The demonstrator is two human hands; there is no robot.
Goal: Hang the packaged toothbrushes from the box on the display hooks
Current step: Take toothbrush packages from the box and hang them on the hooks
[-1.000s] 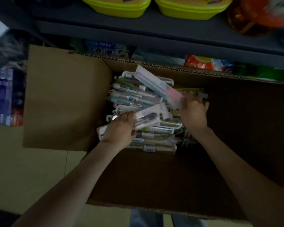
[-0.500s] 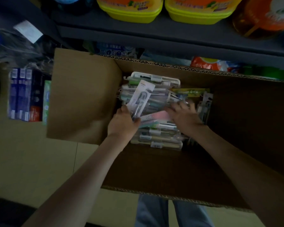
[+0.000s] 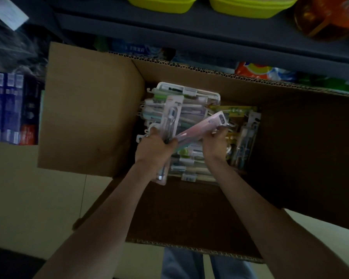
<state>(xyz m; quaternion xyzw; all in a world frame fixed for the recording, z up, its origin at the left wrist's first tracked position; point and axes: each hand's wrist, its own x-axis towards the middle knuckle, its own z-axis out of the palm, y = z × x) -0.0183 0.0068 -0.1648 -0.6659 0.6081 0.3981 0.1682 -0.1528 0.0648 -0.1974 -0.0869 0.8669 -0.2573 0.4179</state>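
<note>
The packaged toothbrushes [image 3: 191, 101] lie in a loose heap in the far left part of an open cardboard box [image 3: 189, 214], stacked mostly flat, with a few more packs [image 3: 245, 141] standing on edge at the heap's right side. Two packs are lifted clear of the heap. The left hand [image 3: 154, 151] has its fingers curled round a clear pack with a dark grey brush [image 3: 170, 115], gripping it about halfway along, so that the hanging tab points away from the person and the lower end sticks out below the wrist. The right hand [image 3: 215, 143] pinches a pink pack [image 3: 201, 127] near its upper end between thumb and fingers. This pack slants down to the left, and its lower end meets the fingertips of the left hand just beside the grey pack; whether the left hand also grips it cannot be told.

The box's left flap [image 3: 89, 113] stands folded outward. The box sits on a pale tiled floor [image 3: 28, 194], and the person's jeans [image 3: 179, 264] show beneath its near edge. A dark shelf [image 3: 189, 31] runs above the box, carrying yellow-green tubs [image 3: 163, 4] and an orange container [image 3: 326, 19]. Under the shelf lies a bright orange packet [image 3: 254, 70], and blue cartons [image 3: 6, 105] stand in a row at the far left.
</note>
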